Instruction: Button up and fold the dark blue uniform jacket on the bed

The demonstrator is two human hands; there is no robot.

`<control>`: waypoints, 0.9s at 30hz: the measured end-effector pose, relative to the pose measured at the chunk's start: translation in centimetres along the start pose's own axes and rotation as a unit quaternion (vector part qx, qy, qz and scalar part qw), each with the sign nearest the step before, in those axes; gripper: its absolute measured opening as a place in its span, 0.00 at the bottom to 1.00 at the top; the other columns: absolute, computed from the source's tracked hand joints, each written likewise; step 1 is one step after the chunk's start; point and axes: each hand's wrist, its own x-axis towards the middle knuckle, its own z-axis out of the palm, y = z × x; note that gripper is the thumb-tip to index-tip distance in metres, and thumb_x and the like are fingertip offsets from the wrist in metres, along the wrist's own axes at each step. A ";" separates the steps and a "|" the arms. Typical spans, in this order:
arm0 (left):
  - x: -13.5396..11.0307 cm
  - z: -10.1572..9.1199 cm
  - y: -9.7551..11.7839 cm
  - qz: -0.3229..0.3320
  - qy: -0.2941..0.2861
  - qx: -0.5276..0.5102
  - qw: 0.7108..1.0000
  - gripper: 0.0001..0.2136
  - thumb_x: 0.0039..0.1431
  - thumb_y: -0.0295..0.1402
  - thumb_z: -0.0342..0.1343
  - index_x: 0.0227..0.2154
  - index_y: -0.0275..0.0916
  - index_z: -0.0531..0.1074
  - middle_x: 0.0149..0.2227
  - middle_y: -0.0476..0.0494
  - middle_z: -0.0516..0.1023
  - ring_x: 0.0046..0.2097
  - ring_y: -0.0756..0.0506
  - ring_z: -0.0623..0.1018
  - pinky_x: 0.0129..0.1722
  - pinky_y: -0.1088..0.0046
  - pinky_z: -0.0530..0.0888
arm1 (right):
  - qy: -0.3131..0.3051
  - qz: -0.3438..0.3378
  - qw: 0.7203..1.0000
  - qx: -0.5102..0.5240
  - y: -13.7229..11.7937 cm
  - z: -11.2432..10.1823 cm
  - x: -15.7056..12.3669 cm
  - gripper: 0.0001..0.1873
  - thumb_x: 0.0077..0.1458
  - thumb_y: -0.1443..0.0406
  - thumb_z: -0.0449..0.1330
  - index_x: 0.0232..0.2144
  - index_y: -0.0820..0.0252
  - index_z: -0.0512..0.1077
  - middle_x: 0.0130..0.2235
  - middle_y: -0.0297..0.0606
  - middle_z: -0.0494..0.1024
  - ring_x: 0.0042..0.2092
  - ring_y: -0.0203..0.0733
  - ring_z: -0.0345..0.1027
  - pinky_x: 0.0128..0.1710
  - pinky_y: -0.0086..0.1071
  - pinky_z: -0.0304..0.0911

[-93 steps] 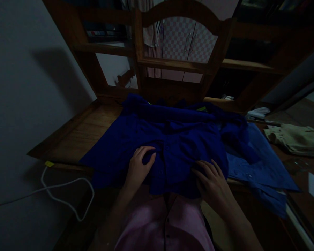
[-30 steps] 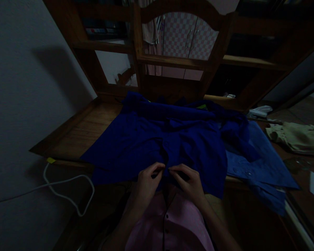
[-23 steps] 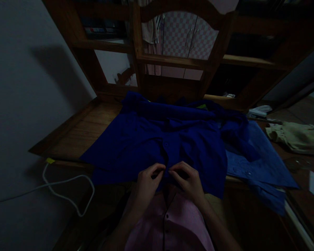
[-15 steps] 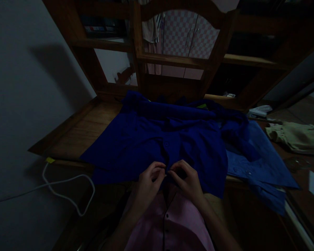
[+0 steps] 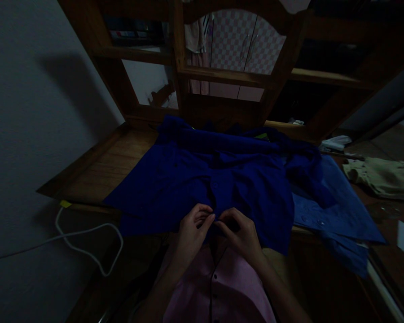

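A dark blue shirt [image 5: 188,179] lies spread over the wooden desk, its lower edge hanging past the front. Down its middle runs the button placket, where one button [image 5: 216,185] shows. My left hand [image 5: 195,229] pinches the placket near the hem between thumb and fingers. Close beside it, my right hand [image 5: 239,229] pinches the same strip of cloth from the other side. The fingertips almost meet, and whatever small part lies between them is hidden.
A lighter blue denim garment [image 5: 336,206] lies to the right, partly under the shirt. Farther right is a folded pale green cloth [image 5: 380,177]. A white cable [image 5: 87,231] loops at the left by the wall. Wooden shelving with a mirror [image 5: 242,45] rises behind the desk.
My left thumb has straightened slightly and moved a little right toward the right fingertips. Both hands stay at the placket, and the shirt lies as before.
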 end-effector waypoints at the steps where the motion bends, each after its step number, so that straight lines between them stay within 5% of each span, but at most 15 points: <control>1: 0.0 -0.1 0.0 0.001 -0.001 0.000 1.000 0.09 0.56 0.36 0.54 0.36 0.38 0.67 0.33 0.46 0.76 0.38 0.48 0.77 0.39 0.75 0.73 | 0.000 0.001 1.000 -0.002 0.0 0.0 0.0 0.04 0.56 0.64 0.58 0.34 0.58 0.68 0.34 0.36 0.72 0.36 0.38 0.67 0.36 0.30 0.62; 17: 0.2 -0.4 0.1 -0.008 0.020 0.000 1.000 0.06 0.53 0.34 0.57 0.32 0.38 0.70 0.30 0.48 0.76 0.35 0.49 0.77 0.36 0.78 0.71 | 0.002 -0.062 0.996 -0.071 0.5 0.7 -1.0 0.04 0.58 0.67 0.54 0.37 0.57 0.67 0.35 0.38 0.72 0.36 0.38 0.68 0.36 0.31 0.62; 27: -0.7 0.4 0.2 0.005 0.036 -0.001 0.999 0.07 0.56 0.35 0.54 0.36 0.38 0.71 0.37 0.45 0.76 0.41 0.48 0.77 0.42 0.74 0.74 | -0.027 0.060 0.998 0.020 -0.9 -0.2 0.0 0.07 0.60 0.61 0.53 0.34 0.58 0.67 0.32 0.35 0.72 0.34 0.36 0.67 0.35 0.29 0.61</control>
